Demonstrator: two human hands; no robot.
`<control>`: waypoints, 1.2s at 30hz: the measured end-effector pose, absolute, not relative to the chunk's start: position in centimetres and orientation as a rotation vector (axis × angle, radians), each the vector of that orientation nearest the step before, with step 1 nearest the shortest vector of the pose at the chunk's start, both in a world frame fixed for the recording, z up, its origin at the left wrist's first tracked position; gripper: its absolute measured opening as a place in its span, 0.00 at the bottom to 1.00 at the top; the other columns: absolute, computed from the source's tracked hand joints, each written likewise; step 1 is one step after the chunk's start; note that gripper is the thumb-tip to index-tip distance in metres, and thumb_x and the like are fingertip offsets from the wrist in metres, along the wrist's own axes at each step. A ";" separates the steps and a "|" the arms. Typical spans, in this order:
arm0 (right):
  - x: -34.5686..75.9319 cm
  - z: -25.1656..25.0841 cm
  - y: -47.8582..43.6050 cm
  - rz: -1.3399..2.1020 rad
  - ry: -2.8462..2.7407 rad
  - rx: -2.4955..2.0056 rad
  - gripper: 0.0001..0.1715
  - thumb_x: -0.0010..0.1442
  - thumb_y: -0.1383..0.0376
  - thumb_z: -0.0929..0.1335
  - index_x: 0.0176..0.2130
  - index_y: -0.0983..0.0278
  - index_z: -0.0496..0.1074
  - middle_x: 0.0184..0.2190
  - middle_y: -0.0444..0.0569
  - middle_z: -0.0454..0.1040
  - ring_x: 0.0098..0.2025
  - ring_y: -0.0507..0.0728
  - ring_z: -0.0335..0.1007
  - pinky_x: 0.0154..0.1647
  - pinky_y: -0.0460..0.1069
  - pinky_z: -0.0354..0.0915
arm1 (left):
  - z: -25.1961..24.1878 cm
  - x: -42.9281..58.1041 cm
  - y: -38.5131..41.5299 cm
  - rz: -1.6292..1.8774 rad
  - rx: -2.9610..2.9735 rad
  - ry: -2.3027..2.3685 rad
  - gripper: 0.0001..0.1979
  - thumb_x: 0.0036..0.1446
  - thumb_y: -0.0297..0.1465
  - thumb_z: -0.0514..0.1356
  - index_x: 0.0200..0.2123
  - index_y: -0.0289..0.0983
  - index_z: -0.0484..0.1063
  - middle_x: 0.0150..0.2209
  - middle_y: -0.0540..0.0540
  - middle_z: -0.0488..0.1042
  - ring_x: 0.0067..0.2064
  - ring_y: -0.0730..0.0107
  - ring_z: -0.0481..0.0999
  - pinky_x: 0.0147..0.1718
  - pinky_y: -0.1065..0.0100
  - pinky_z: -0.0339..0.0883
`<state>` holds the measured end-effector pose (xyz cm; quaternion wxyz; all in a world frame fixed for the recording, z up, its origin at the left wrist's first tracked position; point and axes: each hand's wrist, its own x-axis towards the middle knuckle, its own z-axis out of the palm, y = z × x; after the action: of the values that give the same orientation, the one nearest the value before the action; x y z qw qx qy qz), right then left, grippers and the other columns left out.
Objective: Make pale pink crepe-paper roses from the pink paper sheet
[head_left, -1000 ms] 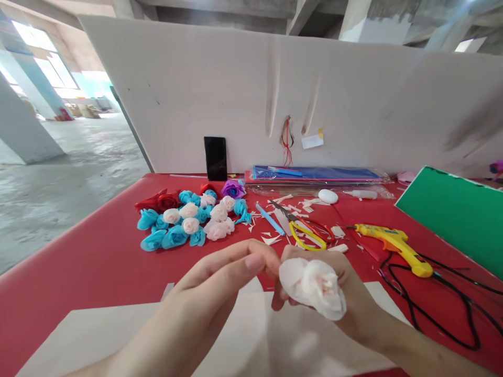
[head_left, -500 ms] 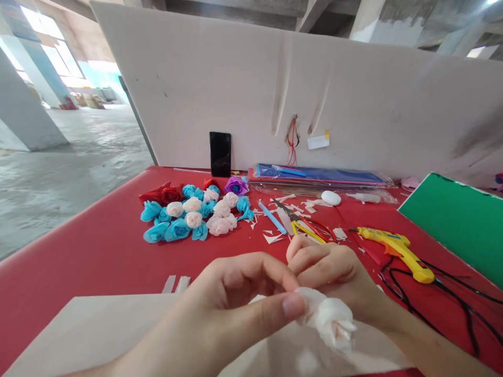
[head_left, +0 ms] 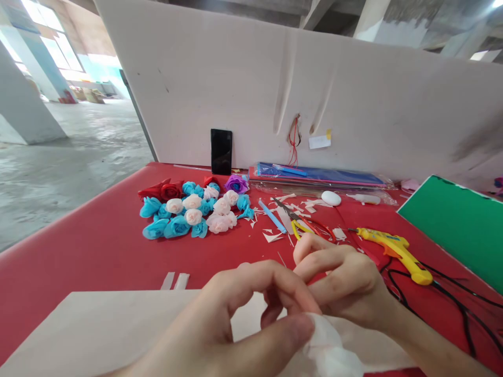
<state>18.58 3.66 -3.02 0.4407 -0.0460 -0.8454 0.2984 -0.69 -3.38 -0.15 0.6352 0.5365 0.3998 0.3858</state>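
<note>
Low in front of me, my left hand pinches a white paper flower between thumb and forefinger. The flower's lower part runs out of the bottom of the view. My right hand is close against the left one, its fingers bent inward behind the flower. Its thumb and fingertips are hidden, so what it grips does not show. A large pale paper sheet lies under both hands, and two short pale strips lie at its far edge.
Finished paper flowers in blue, white, red and purple cluster at left. Cutting pliers, a light-blue stick and paper scraps lie mid-table. Right are a yellow glue gun with black cord and a green board. A phone leans behind.
Both hands have shifted slightly right, and the flower has moved lower, partly out of view. The left hand still pinches it. The table items look the same.
</note>
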 end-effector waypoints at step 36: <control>17.1 -6.8 3.1 1.685 -1.679 -0.174 0.09 0.60 0.61 0.77 0.28 0.61 0.83 0.26 0.45 0.79 0.31 0.51 0.71 0.43 0.49 0.68 | 0.0 -2.5 -2.2 0.741 1.388 0.865 0.07 0.62 0.35 0.61 0.31 0.44 0.75 0.31 0.55 0.74 0.36 0.68 0.71 0.37 0.72 0.62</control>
<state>17.06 3.11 -6.79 0.3693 -0.0680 -0.6542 0.6565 -2.53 -2.18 0.04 0.6234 0.6045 0.3766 0.3226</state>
